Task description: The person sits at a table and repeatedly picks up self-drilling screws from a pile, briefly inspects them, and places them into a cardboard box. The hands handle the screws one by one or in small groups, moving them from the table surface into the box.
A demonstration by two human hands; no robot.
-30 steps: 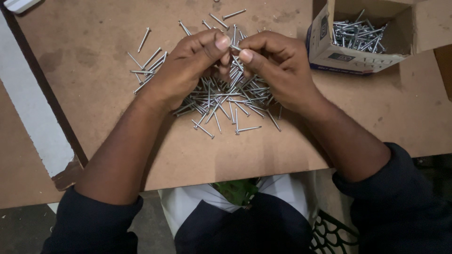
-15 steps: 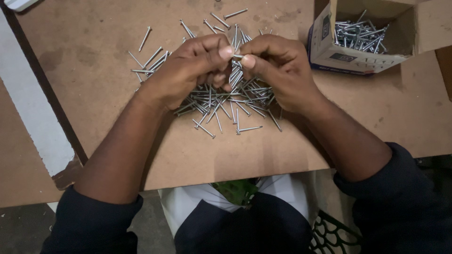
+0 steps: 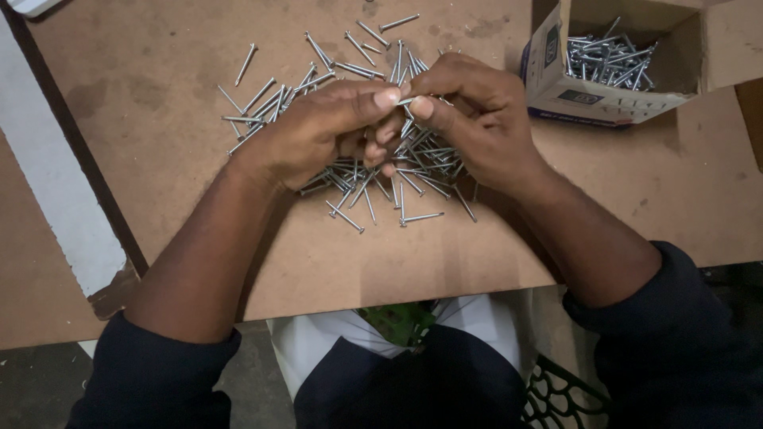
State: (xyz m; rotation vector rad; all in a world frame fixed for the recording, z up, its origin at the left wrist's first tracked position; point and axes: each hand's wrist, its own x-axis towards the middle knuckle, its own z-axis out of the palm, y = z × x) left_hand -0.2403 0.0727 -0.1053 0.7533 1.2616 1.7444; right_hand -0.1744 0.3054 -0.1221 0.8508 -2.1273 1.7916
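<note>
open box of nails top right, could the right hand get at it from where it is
Probably yes: the open box lies just past the right hand with its top open and bare board between, though that hand is pinching nails with the left hand.

Upper right of the frame: you have one open cardboard box (image 3: 616, 75), rectangular, white outside, brown inside, flaps up. A small dark label patch (image 3: 588, 97) sits on its front wall, another on its left end. It holds silver nails (image 3: 608, 59).

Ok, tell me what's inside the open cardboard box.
The cardboard box holds a heap of silver nails lying jumbled. Its front wall hides the lower part, so how deep the heap goes cannot be seen.
</note>
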